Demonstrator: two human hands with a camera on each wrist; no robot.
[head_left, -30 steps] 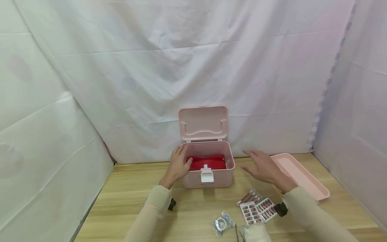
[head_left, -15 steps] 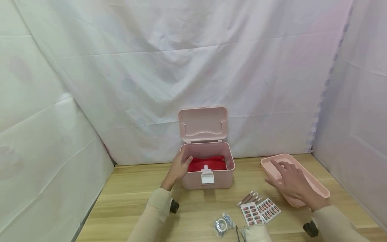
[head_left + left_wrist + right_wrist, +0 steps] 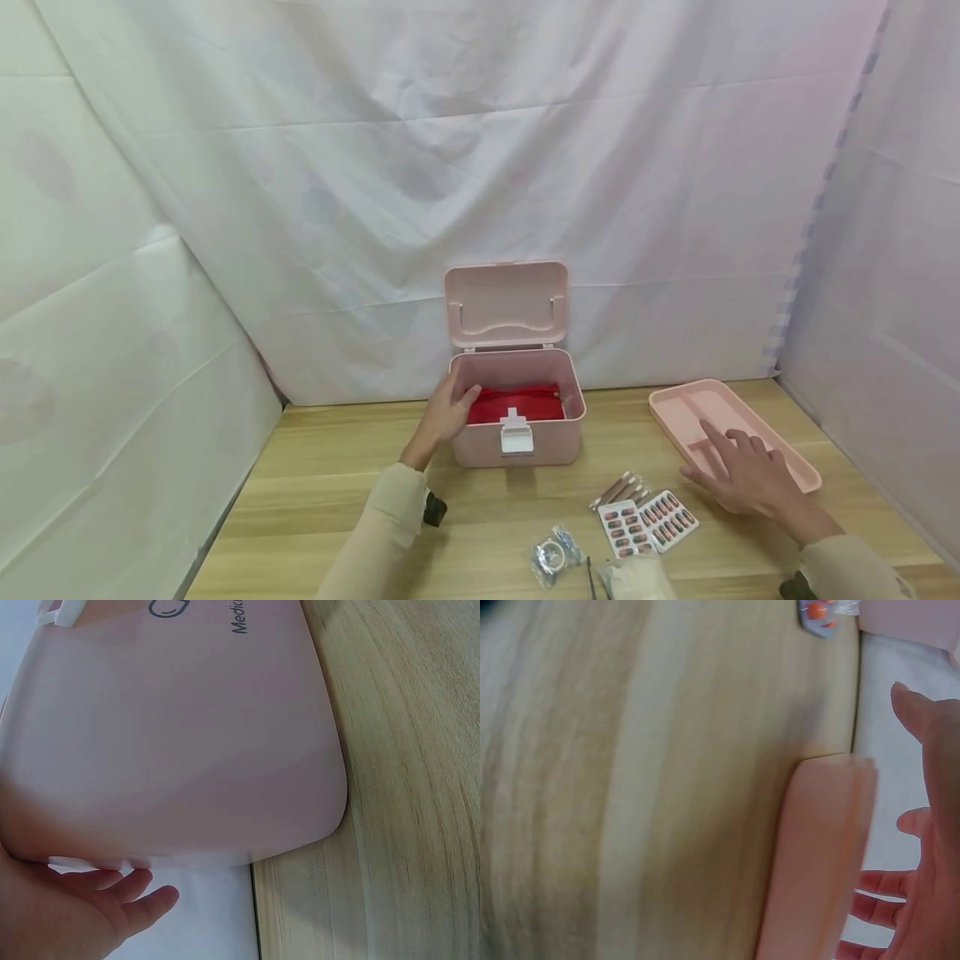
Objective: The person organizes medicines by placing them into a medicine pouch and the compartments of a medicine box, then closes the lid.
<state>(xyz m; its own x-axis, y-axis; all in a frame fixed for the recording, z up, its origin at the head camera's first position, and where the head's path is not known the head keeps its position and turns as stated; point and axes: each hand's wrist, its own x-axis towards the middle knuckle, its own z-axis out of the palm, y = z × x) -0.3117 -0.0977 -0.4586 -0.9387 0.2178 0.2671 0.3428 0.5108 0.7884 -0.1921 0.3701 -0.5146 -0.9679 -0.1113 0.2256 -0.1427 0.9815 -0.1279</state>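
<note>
A pink box (image 3: 480,450) stands with its lid (image 3: 507,305) raised and a red pouch (image 3: 517,404) inside. My left hand (image 3: 441,414) rests at the box's left side, thumb over the rim; in the left wrist view the left hand (image 3: 82,907) lies along the box wall (image 3: 180,742) with its fingers extended. Over the shallow pink tray (image 3: 780,446) at the right hovers my right hand (image 3: 750,477), fingers spread and holding nothing. The right wrist view shows the right hand (image 3: 930,885) beside the tray's side (image 3: 817,855); whether they touch I cannot tell.
Towards the front of the wooden table (image 3: 315,500) lie two capsule blister packs (image 3: 624,530), several wrapped swabs (image 3: 621,490), a bagged white ring (image 3: 551,557), a dark thin tool (image 3: 591,577) and a white packet (image 3: 637,579). A white curtain (image 3: 360,208) hangs behind.
My right hand has moved right, from beside the box to over the tray, uncovering the tray's near left corner. My left hand has stayed at the box with only a slight shift.
</note>
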